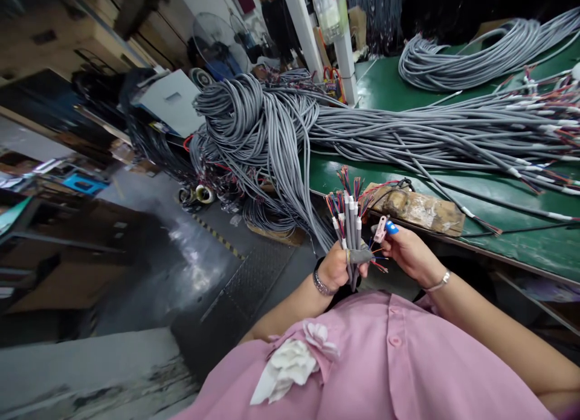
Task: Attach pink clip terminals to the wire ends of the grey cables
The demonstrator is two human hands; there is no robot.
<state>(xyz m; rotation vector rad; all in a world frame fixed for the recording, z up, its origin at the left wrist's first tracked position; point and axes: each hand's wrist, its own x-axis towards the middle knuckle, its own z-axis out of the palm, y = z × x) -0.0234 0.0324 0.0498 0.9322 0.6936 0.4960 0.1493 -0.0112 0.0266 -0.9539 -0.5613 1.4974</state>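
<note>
My left hand (334, 268) is closed round a bundle of grey cables (351, 217), held upright in front of my body. White sleeves and fanned-out, thin coloured wires show at the cables' upper ends. A grey cover wraps the left thumb. Close on the right, my right hand (410, 257) pinches a small pale-pink tool (380, 229) whose exact kind I cannot make out. Blue tape (391, 228) covers one of its fingertips. Between the two hands, several thin loose wires (379, 261) stick out of a cable end beside the left thumb.
A green workbench (539, 242) carries long grey cables (435, 133) and a coiled bundle (453, 63). A tape-covered block (412, 208) lies at its front edge. A heap of cables (254, 118) hangs off the left end. A fan (217, 42) stands behind.
</note>
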